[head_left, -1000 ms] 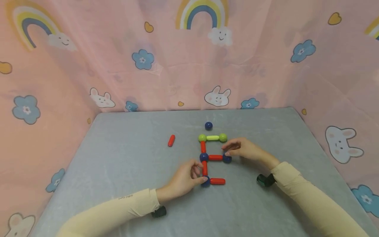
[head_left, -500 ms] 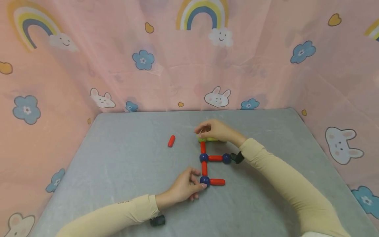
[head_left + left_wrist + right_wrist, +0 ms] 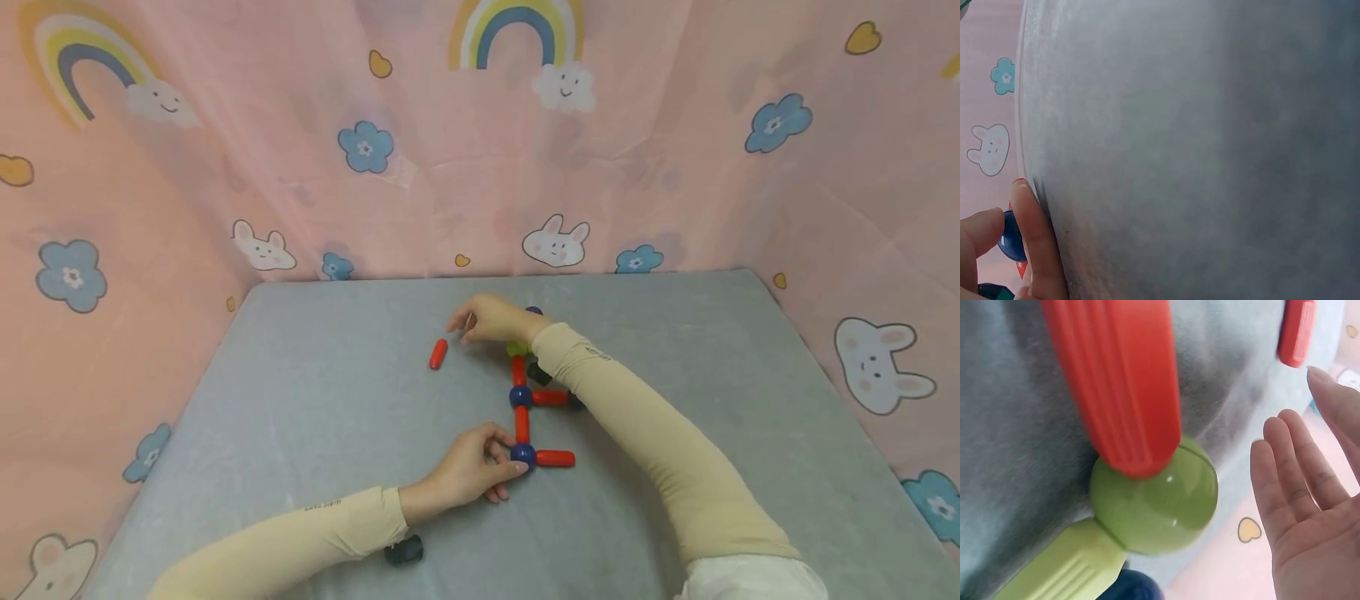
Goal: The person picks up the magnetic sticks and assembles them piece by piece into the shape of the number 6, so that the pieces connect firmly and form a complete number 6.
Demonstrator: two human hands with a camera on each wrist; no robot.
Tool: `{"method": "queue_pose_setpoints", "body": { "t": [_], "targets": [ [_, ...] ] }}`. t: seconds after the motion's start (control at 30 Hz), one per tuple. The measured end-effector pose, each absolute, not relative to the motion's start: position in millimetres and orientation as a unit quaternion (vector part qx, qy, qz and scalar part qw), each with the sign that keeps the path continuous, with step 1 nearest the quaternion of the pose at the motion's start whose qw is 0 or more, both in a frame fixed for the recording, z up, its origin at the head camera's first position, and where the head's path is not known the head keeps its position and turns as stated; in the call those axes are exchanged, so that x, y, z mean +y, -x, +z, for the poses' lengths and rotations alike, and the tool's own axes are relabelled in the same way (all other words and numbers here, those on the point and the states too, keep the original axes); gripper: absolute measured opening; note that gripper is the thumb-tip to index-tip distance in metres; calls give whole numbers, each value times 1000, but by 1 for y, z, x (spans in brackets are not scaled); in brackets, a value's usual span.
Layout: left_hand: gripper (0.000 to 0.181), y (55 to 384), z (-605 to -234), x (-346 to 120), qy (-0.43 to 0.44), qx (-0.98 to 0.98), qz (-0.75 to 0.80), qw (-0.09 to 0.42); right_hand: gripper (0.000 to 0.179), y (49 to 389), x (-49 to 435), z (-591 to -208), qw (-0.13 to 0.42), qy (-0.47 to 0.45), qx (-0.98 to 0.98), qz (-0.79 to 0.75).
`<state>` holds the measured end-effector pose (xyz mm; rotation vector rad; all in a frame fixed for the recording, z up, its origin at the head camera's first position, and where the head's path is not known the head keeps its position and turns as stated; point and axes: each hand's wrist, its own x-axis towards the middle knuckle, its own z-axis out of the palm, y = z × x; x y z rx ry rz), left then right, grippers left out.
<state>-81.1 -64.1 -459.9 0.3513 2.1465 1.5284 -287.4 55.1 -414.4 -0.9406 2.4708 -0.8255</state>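
Note:
A frame of toy building rods and balls lies on the table. My left hand [image 3: 472, 468] pinches its nearest blue ball [image 3: 522, 455] between thumb and fingers. From that ball a red rod [image 3: 557, 458] points right and another red rod [image 3: 522, 425] runs back to a middle blue ball [image 3: 521, 396]. My right hand [image 3: 491, 319] reaches over the far end with fingers spread and nothing in them, just short of a loose red rod [image 3: 438, 353]. Below its wrist sits a green ball [image 3: 1154, 500], joined to a red rod [image 3: 1119, 381] and a light green rod [image 3: 1063, 565].
Behind the right wrist, a loose blue ball [image 3: 534, 310] is mostly covered. The right sleeve [image 3: 637, 425] crosses above the frame's right side and hides part of it. A pink patterned curtain [image 3: 420, 200] stands along the back and sides of the grey table [image 3: 322, 383].
My right hand has left the blue ball on the frame's right, passed over the green balls and moved left toward the loose red rod. My left hand stays at the nearest blue ball.

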Motion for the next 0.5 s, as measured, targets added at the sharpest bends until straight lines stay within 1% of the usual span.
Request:
{"method": "queue_pose_setpoints", "body": {
  "t": [0.2, 0.5],
  "targets": [
    [31, 82, -458, -64, -141, 790, 551, 229, 32, 290, 42, -415, 183, 349, 878, -272],
    [29, 83, -458, -65, -157, 801, 535, 218, 31, 285, 23, -416, 169, 376, 883, -225]
  ]
}}
